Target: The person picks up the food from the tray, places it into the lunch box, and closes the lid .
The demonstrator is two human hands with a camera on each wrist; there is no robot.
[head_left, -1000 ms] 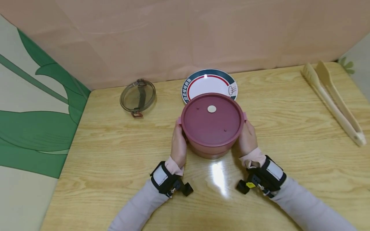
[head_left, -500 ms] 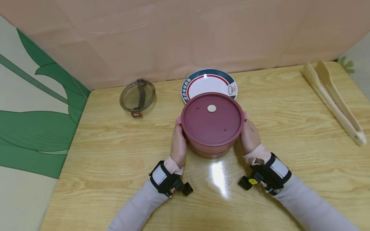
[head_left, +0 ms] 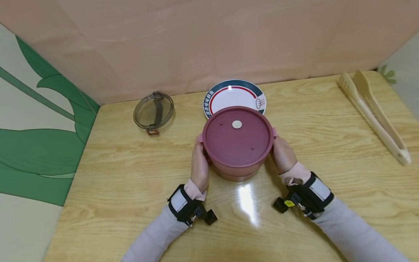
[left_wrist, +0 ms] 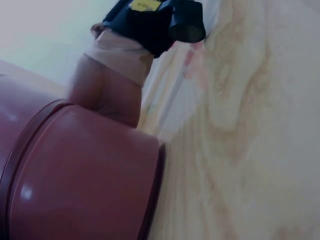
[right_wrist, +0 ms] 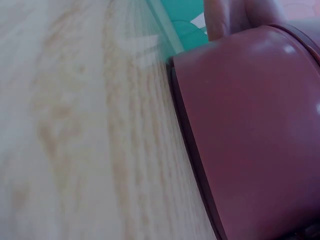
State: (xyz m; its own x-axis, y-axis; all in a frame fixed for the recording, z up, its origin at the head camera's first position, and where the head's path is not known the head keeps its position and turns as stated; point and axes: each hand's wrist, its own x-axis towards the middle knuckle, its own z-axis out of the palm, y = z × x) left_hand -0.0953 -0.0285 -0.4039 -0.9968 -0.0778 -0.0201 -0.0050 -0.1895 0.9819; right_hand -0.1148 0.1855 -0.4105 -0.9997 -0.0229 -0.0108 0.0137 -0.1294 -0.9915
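A maroon lidded pot [head_left: 237,142] with a round white spot on its lid and small pink side handles stands upright on the table, in front of a plate. My left hand [head_left: 199,165] holds it at the left handle, and my right hand [head_left: 283,154] holds it at the right handle; most fingertips are hidden behind the pot in the head view. Close up in the left wrist view, the wall of the pot [left_wrist: 85,175] meets the wood, with the right hand [left_wrist: 107,90] at its far side. The right wrist view shows left-hand fingers [right_wrist: 217,17] against the wall.
A white plate [head_left: 232,96] with a blue and red rim is partly covered by the pot. A clear round lid [head_left: 154,111] with clips lies at back left. Pale tongs [head_left: 373,116] lie at far right. A pink cloth [head_left: 209,43] hangs behind the wooden table [head_left: 131,174].
My right wrist has turned and shifted a little to the right, its hand staying at the handle. The left hand and pot look unmoved; the whole head view has drifted slightly.
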